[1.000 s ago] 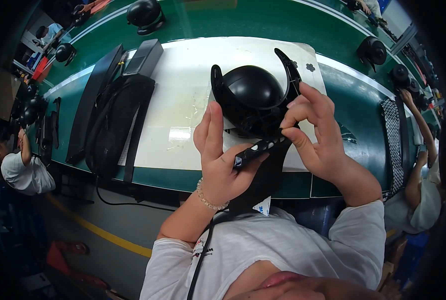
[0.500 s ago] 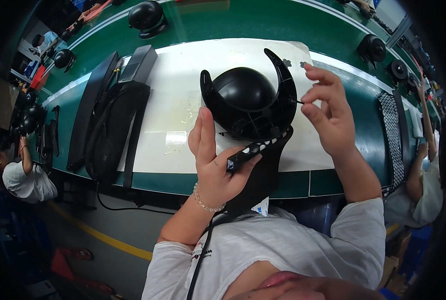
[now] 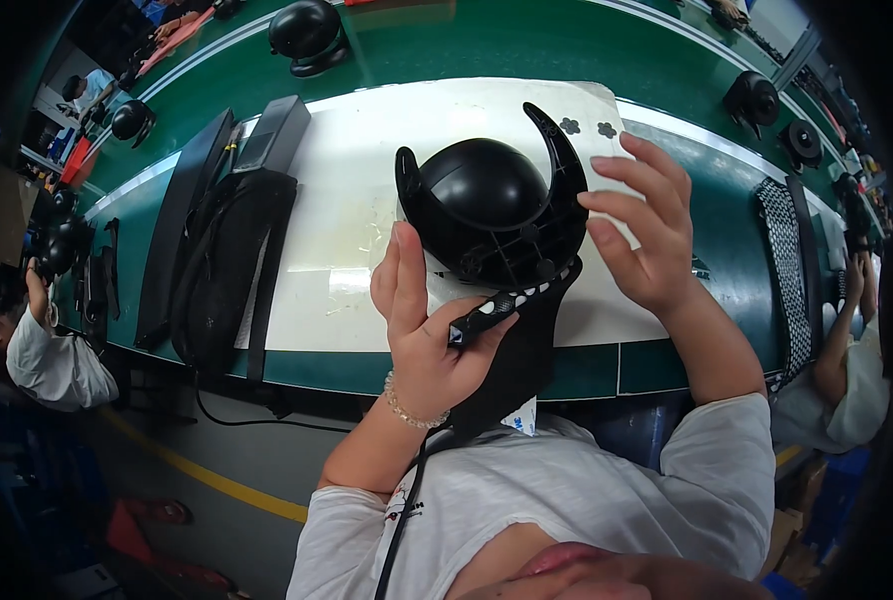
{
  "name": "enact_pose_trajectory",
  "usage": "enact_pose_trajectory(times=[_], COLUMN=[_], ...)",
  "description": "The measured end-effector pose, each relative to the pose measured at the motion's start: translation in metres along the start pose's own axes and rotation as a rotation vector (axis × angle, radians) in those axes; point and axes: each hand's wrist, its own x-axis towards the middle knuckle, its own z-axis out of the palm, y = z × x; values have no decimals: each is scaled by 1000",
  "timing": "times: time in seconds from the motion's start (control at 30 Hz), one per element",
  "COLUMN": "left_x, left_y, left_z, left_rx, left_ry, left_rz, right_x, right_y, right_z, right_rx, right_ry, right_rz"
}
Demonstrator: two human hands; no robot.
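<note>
Since the earlier frame, the right hand (image 3: 649, 225) has opened its pinch into spread fingers. The left hand (image 3: 422, 345), at seven o'clock from the horned black dome (image 3: 482, 185) over the white board (image 3: 342, 150), grips a white-dotted black strip (image 3: 507, 303) between thumb and fingers; the right hand is at the dome's three o'clock, contact unclear.

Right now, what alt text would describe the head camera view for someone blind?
A bare left hand holds a white-spotted black strip beside a glossy black dome with two curved horns; the open right hand hovers by the right horn. Beneath lies a white board on a green table.
</note>
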Motion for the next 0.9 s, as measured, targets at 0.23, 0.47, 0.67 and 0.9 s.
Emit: enact_pose_trajectory(times=[0.23,0.47,0.67,0.9], left_x=[-1,0,-2,0], left_y=[-1,3,2,2], left_z=[-2,-5,-6,-4], left_rx=[-48,20,-14,18], left_ry=[2,-7,-8,50], left_rz=[-29,27,50,47], right_x=[1,12,5,4], right_y=[-3,-48,-49,-55], right_z=[-7,-5,7,12], right_rx=[-246,213,226,402], right_ry=[50,-169,22,157], right_rz=[-161,-123,-372,-272])
